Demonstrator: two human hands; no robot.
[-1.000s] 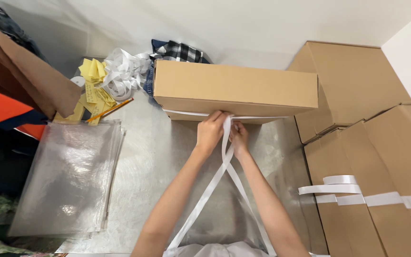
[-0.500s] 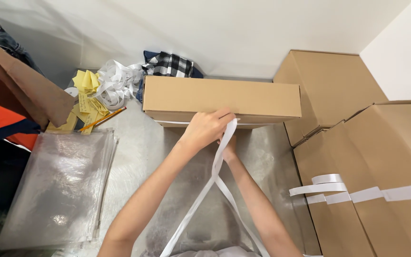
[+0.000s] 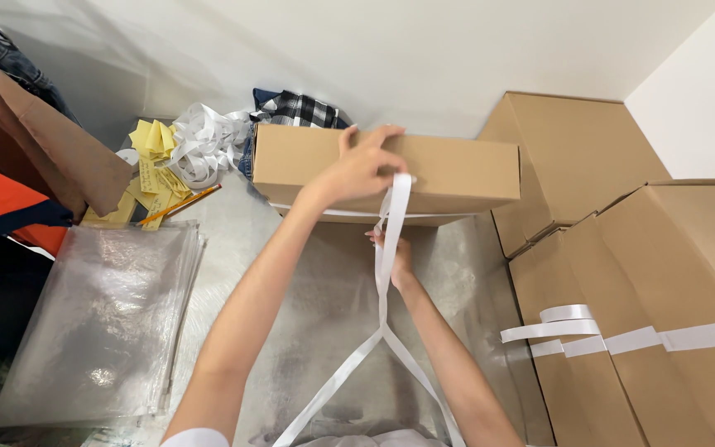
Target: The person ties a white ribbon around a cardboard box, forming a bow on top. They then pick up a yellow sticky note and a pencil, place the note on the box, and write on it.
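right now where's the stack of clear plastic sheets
In the head view the stack of clear plastic sheets lies lower left, beside the left arm, just below the yellow paper scraps.

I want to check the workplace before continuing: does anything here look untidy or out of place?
Mostly the back left corner: yellow paper slips and a tangle of white strap lie in a loose heap beside the cardboard box, with a checked cloth crumpled behind them. Nothing looks damaged.

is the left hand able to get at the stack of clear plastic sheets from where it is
Probably yes. The left hand rests on top of the cardboard box, pinching the white strap. The clear plastic sheets lie flat and uncovered on its own side, nothing between, but it would have to let go of the strap first.
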